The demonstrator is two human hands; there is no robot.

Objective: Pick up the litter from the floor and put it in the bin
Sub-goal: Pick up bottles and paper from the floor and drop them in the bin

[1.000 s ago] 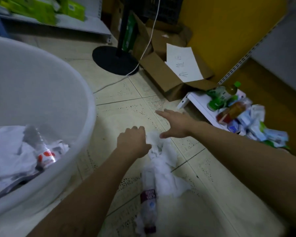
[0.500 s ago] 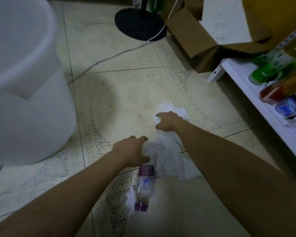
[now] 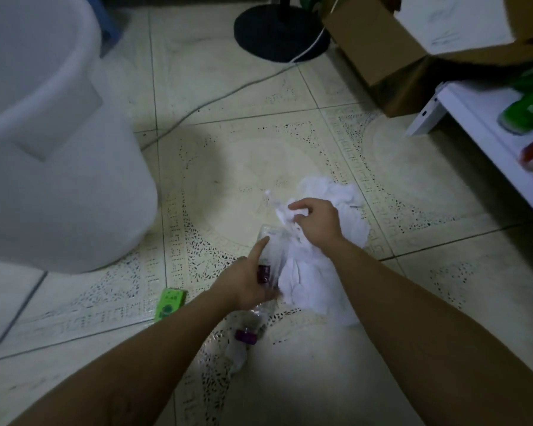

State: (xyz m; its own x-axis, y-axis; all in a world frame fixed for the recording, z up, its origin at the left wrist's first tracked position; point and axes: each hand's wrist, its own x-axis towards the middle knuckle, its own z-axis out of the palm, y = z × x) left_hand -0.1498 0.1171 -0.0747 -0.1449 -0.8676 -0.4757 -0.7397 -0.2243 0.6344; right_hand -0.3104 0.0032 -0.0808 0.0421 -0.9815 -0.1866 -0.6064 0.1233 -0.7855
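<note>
A clear plastic bottle [image 3: 270, 247] with a purple label and purple cap lies on the tiled floor. My left hand [image 3: 246, 282] grips its middle, forefinger stretched along it. Beside it lies a heap of crumpled white paper [image 3: 345, 195]. My right hand [image 3: 317, 221] is closed on a bunch of that paper. A small green carton [image 3: 169, 303] lies on the floor left of my left forearm. The big white bin [image 3: 53, 155] stands at the left, its inside hidden from here.
A black fan base [image 3: 277, 32] with a white cable [image 3: 203, 104] stands at the back. An open cardboard box [image 3: 391, 50] sits at the back right. A low white shelf [image 3: 480, 139] with green and red packets runs along the right.
The view has dropped toward the floor and the bin's inside has gone out of sight. My left hand has closed on the bottle. My right hand has drawn back and bunched the paper.
</note>
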